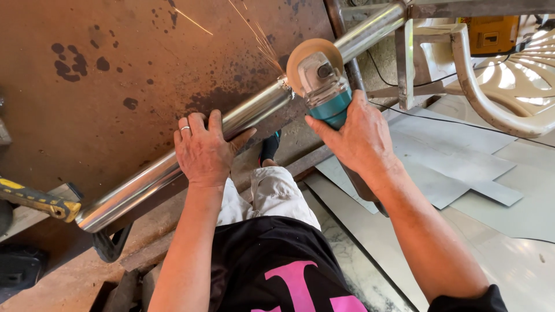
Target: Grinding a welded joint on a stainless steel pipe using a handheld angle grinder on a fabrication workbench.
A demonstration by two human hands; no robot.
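Observation:
A long shiny steel pipe lies diagonally along the edge of a rusty metal table. My left hand presses down flat on the pipe near its middle; a ring is on one finger. My right hand grips the teal body of an angle grinder. Its orange-tan disc touches a weld seam on the pipe, and sparks fly up and to the left over the table.
A white plastic chair stands at the upper right beside a yellow machine. Grey metal sheets lie on the floor. A yellow-and-black tool handle pokes in at the left. A black cable crosses the floor.

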